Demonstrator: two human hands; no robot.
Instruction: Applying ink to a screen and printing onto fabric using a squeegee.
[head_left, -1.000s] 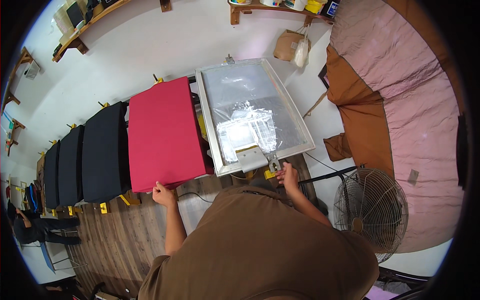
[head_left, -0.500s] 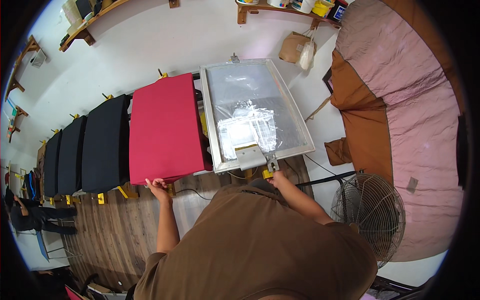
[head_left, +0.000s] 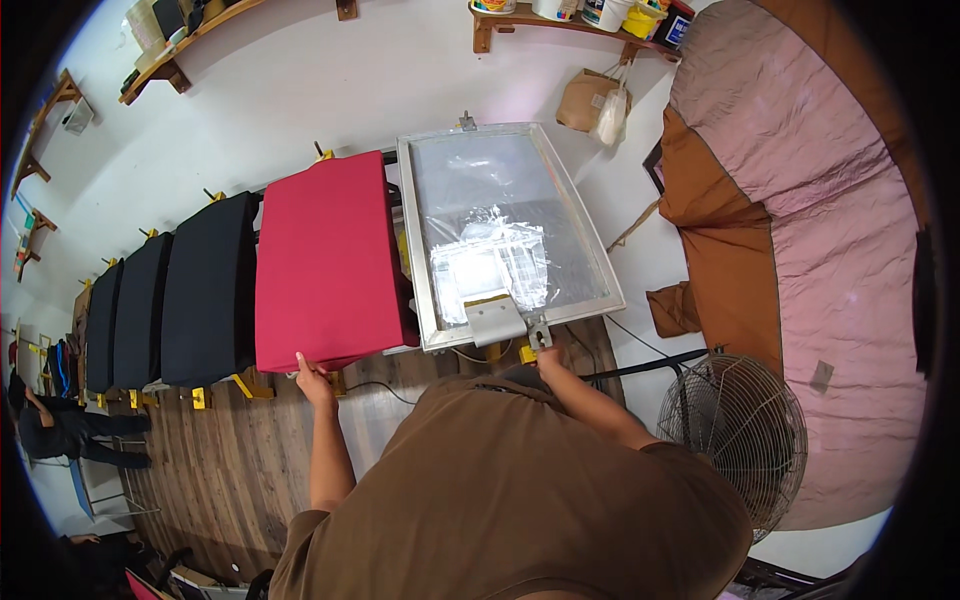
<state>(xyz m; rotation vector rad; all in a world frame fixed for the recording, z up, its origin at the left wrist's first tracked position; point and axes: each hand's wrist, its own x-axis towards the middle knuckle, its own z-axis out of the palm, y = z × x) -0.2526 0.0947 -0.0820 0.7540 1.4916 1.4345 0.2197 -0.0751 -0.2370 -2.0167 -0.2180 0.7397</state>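
Observation:
Red fabric (head_left: 328, 255) is stretched smooth over a flat board. At its near edge, my left hand (head_left: 314, 381) grips the fabric, one digit lying on top and the other fingers curled at the edge. To the right, a screen-printing frame (head_left: 612, 298) has clear mesh with a streaky, shiny white patch of ink or film. A squeegee-like metal plate (head_left: 495, 322) lies across its near rim. My right hand (head_left: 549, 361) is closed at a small metal clamp (head_left: 540, 335) on the near rim; its fingertips are partly hidden.
A row of black fabric-covered boards (head_left: 208, 290) continues left on yellow brackets (head_left: 254, 386). A wire-cage fan (head_left: 735, 440) stands at my right, before hanging pink and brown cloth (head_left: 800, 250). Shelves with tubs (head_left: 555, 8) run above. Another person (head_left: 75, 430) stands far left.
My left hand has shifted slightly and its fingers have turned from spread to curled at the fabric's edge. My right hand has stayed by the clamp, a little lower.

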